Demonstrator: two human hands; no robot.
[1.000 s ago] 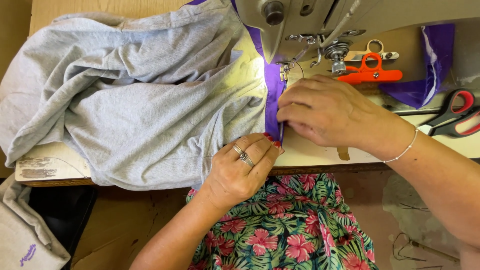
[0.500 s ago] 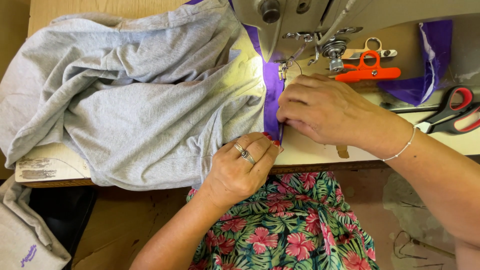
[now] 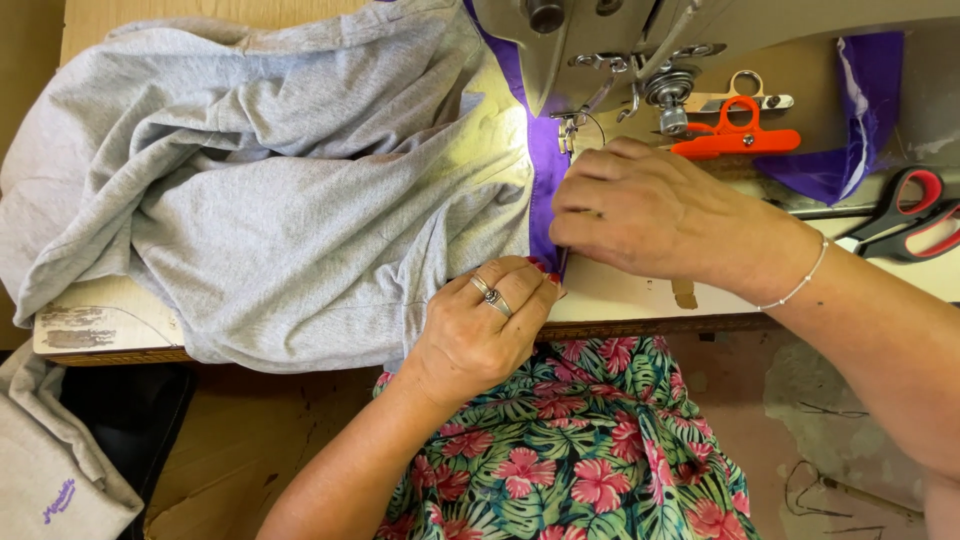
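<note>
A grey knit garment [image 3: 270, 190] lies bunched on the sewing table, with a purple fabric strip [image 3: 545, 165] along its right edge running under the sewing machine's presser foot [image 3: 570, 125]. My left hand [image 3: 485, 325], wearing rings, pinches the garment's edge and the strip at the table's front edge. My right hand [image 3: 655, 215] lies flat just right of the strip, fingertips pressing it down near the needle. A thin bracelet circles that wrist.
The grey sewing machine head [image 3: 640, 40] fills the top. Orange thread snips [image 3: 735, 135] and red-handled scissors [image 3: 905, 215] lie to the right, beside more purple fabric [image 3: 850, 120]. Another grey garment [image 3: 50, 470] hangs low at left. My floral dress [image 3: 580, 450] is below.
Both hands hold nearly the same places on the fabric. The view has shifted slightly; no clear movement of the garment shows.
</note>
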